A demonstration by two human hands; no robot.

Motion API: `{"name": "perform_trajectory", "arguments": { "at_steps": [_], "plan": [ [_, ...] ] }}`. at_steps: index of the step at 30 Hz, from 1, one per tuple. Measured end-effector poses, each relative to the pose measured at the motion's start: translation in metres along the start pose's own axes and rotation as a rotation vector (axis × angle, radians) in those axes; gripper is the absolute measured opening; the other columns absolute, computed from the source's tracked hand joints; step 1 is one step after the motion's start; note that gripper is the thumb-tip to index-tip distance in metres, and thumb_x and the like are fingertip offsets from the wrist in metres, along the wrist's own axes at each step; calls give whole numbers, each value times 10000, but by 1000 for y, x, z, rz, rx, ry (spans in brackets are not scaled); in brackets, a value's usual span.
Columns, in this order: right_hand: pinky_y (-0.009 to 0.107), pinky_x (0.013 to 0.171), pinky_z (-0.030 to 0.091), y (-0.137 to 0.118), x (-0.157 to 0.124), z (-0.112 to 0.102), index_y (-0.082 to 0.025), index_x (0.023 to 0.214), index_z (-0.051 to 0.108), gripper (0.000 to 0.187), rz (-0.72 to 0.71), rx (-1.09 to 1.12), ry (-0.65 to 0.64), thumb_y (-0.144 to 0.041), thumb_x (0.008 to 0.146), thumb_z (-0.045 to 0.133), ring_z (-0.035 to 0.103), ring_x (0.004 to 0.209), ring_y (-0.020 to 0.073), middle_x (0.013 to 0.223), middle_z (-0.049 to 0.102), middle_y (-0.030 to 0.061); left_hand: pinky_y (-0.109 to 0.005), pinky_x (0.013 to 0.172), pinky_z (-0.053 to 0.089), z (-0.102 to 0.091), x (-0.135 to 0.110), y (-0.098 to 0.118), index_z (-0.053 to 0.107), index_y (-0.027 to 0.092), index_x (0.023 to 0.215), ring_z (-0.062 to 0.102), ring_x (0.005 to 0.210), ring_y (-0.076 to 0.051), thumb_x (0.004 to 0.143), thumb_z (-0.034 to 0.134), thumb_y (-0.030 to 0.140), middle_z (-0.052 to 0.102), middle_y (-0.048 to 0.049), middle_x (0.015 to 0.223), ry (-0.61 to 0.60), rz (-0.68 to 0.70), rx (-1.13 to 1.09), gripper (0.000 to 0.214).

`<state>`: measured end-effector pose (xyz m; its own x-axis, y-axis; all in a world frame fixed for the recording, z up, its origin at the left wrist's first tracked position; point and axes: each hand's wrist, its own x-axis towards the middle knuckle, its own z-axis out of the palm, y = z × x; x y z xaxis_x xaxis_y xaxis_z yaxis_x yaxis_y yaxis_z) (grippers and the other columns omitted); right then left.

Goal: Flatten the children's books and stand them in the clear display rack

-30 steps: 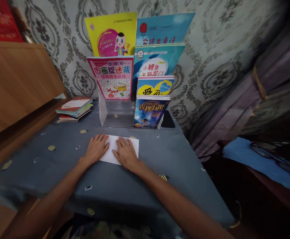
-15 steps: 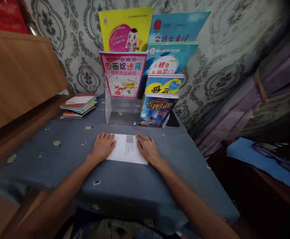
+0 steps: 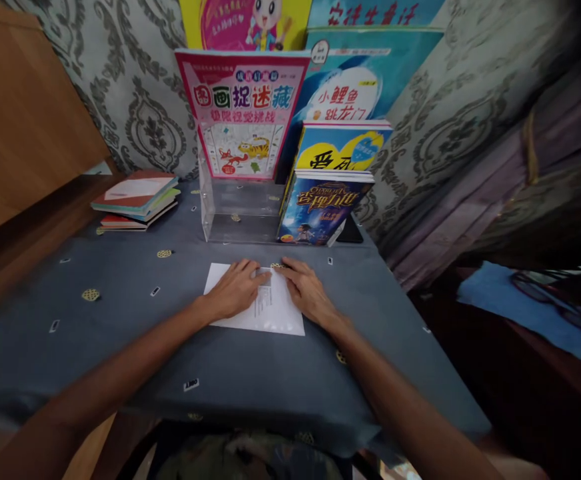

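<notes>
A white printed booklet (image 3: 255,323), with a grey block and lines of small text, lies flat on the cloth-covered table; its thickness does not show. My left hand (image 3: 234,291) rests palm down across its upper middle, fingers stretched towards the grey block. Over the right edge of the booklet lies my right hand (image 3: 311,293), its fingers extended past the top right corner and the thumb side towards the page. Neither hand is gripping anything.
Behind the booklet stands a clear acrylic rack (image 3: 208,223) with a pink book (image 3: 245,113), a dark blue book (image 3: 320,207) and several others. A stack of books (image 3: 135,195) sits at the left. Glasses (image 3: 540,287) lie on blue cloth (image 3: 490,293) at the right.
My left hand has slid right, from the booklet's left edge to its upper middle. The right hand stays near the right edge. The view has shifted closer and lower.
</notes>
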<state>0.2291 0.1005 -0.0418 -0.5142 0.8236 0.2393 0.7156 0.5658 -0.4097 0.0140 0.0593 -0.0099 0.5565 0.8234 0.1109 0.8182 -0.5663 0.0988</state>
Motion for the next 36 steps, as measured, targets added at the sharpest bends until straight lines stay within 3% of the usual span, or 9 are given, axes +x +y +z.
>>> {"name": "perform_trajectory", "arguments": {
  "at_steps": [6,11,24,28,33,36],
  "plan": [
    [489,1046,475,15,-1,-8,-220,1184,728,451,-18,109,187,-77,871,435,603,1195,265,1261,686,102,-449,962,436,7,19,10,544,180,1328,477,1169,-283,952,398,124,557,-129,1258,10,91,25,408],
    [404,882,542,13,-2,-17,-218,1117,728,343,78,139,324,-177,933,441,674,948,247,986,749,79,-455,950,425,10,20,11,528,175,1361,489,1148,-289,970,390,151,562,-133,1287,14,72,67,415],
    [356,863,542,8,0,-22,-194,1170,701,326,152,189,254,-208,942,468,717,919,241,924,782,62,-454,950,439,8,13,-10,539,163,1339,514,1155,-295,953,426,116,578,-148,1276,61,30,98,405],
    [359,919,527,6,1,-21,-193,1189,697,336,142,166,205,-181,937,475,711,982,240,950,786,66,-444,943,458,10,24,-5,601,159,1238,497,1157,-287,916,433,77,572,-138,1277,78,82,66,373],
    [351,954,510,7,1,-21,-206,1220,681,353,147,139,174,-157,941,470,703,1018,224,1024,781,58,-442,986,449,10,36,10,605,182,1315,494,1150,-279,931,455,114,556,-137,1262,59,168,-42,418],
    [346,950,509,7,2,-21,-179,1233,675,368,148,126,139,-127,937,463,703,1016,223,1054,775,78,-444,1007,443,8,32,20,631,241,1307,490,1175,-270,911,457,79,552,-122,1249,43,222,-74,462]
  ]
}}
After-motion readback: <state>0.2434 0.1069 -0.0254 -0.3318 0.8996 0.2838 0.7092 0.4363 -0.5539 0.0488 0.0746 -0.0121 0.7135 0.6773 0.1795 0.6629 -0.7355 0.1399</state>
